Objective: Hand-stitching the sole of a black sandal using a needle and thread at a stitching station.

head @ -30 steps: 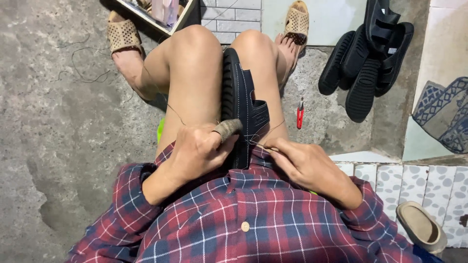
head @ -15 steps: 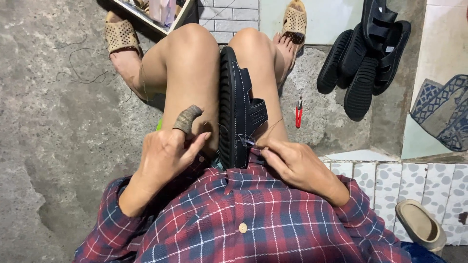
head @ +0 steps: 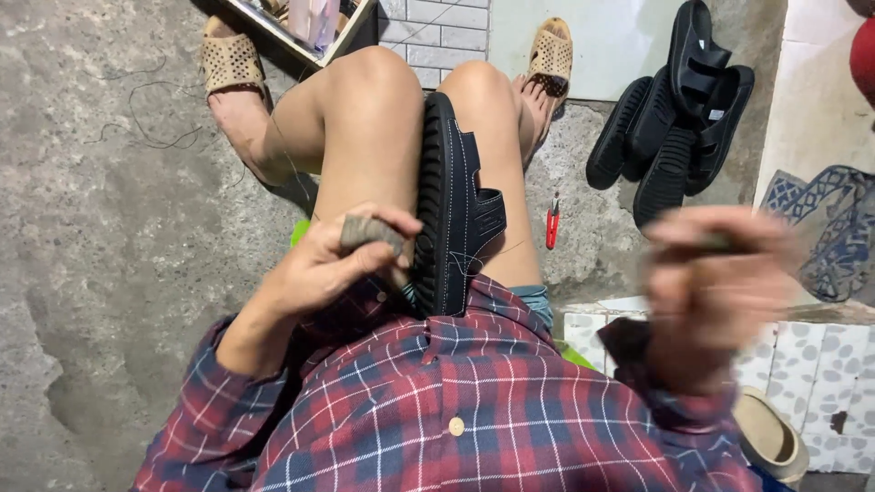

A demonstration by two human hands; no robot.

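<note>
A black sandal stands on edge between my bare knees, its ridged sole facing left and pale stitching along its rim. My left hand presses against the sole's lower edge, fingers curled, one finger wrapped in a grey cover. My right hand is blurred, raised out to the right of the sandal, with its fingers pinched on something small and dark. A thin thread runs from the sandal's strap side toward that hand.
Small red clippers lie on the concrete right of my knee. Several black sandals are piled at the back right. A patterned mat, a tiled step, a beige slipper and a wooden box lie around.
My right hand has swung from the sandal's edge far out to the right, drawing the thread. My left hand has dropped back against the sole.
</note>
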